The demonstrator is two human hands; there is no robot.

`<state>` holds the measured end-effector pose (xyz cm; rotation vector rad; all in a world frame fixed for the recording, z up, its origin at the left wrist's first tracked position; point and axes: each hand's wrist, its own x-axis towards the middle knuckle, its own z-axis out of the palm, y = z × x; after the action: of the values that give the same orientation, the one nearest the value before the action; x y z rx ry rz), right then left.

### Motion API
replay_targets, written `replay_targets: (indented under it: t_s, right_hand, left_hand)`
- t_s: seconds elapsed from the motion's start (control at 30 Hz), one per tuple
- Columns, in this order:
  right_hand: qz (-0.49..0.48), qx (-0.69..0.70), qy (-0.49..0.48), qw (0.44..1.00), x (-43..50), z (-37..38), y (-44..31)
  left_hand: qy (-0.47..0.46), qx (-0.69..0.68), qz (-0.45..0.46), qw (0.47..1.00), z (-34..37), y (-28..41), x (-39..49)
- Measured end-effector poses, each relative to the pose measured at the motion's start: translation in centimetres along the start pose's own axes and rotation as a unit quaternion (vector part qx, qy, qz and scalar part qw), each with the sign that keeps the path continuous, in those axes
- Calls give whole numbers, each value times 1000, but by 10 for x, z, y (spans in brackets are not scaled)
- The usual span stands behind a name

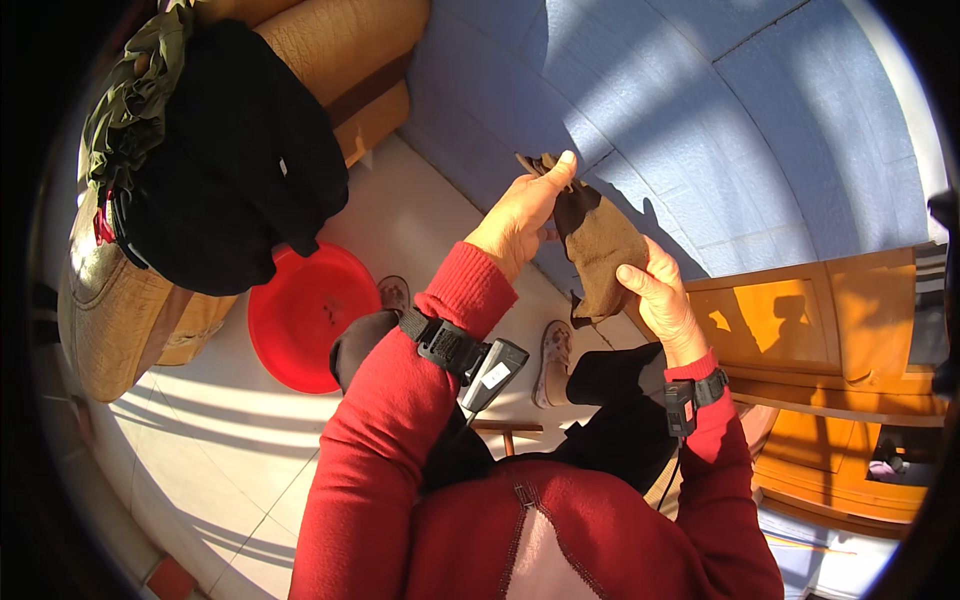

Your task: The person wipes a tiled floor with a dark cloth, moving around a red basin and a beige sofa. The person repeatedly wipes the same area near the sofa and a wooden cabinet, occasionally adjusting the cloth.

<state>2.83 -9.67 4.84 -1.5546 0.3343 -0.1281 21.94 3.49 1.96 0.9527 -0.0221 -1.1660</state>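
Observation:
A brown cloth piece (604,247) with darker brown fabric along one side is stretched between my two hands, in front of a blue tiled wall. My left hand (521,214) pinches its bunched dark upper end, thumb pointing up. At the lower right side, my right hand (664,300) grips the lighter brown part between thumb and fingers. Some fingers of both hands are hidden behind the cloth. Whether it is a sock or another small item, I cannot tell.
Beside my leg on the tiled floor stands a red plastic basin (304,330). A black garment (232,165) and an olive-green one (139,105) drape over a tan sofa (330,45). Orange wooden cabinets (765,315) stand right. The blue wall (712,142) rises just beyond my hands.

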Motion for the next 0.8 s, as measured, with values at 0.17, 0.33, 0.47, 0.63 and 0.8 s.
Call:
replay_targets:
  t_s: [0.17, 0.33, 0.47, 0.63, 0.8]
  right_hand:
    - [-12, 93, 61, 994, 7, -7, -14]
    - [-2, 46, 41, 998, 22, -13, -20]
    - [63, 33, -4, 997, 33, -17, -24]
    - [46, 8, -15, 999, 30, -17, -19]
    - [123, -71, 8, 990, 12, -19, 3]
  left_hand:
    - [197, 110, 66, 972, 2, -11, 1]
    - [-172, 213, 165, 948, 11, -17, -2]
    - [-126, 313, 127, 933, 15, -18, 1]
    - [-56, 318, 168, 932, 14, -15, 5]
    - [-53, 278, 165, 945, 10, -6, 2]
